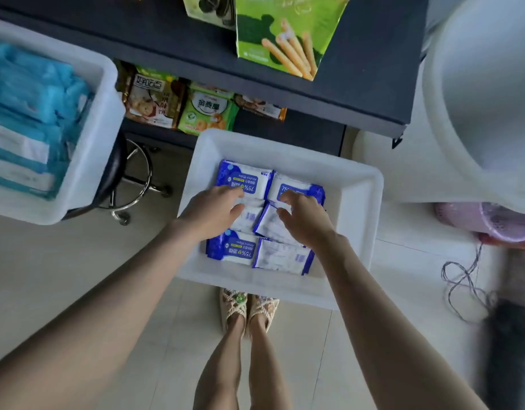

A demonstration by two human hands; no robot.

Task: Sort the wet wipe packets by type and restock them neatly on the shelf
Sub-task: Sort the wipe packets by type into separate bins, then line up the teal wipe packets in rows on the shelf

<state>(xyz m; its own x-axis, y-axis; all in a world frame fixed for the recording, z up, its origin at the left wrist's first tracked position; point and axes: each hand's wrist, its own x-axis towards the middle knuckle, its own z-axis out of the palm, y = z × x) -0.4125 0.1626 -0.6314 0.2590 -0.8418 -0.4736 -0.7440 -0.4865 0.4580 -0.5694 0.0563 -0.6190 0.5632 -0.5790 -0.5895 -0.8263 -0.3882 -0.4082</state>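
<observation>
A white bin (353, 202) below me holds several blue-and-white alcohol wipe packets (240, 180) laid in two columns, some face up, some showing their white backs. My left hand (214, 210) lies flat on the middle packet of the left column, fingers spread. My right hand (302, 214) has its fingers curled at the edge of the middle right packet (270, 224), which sits tilted. A second white bin (98, 137) at the left holds light-blue wipe packets (27, 119) stacked on edge.
A dark shelf (359, 93) runs across the top with a green biscuit-stick box (285, 34); snack bags (178, 105) sit on the lower level. A stool (131, 184) stands under the left bin. A large white basin (486, 108) and loose cable (462, 285) are on the right.
</observation>
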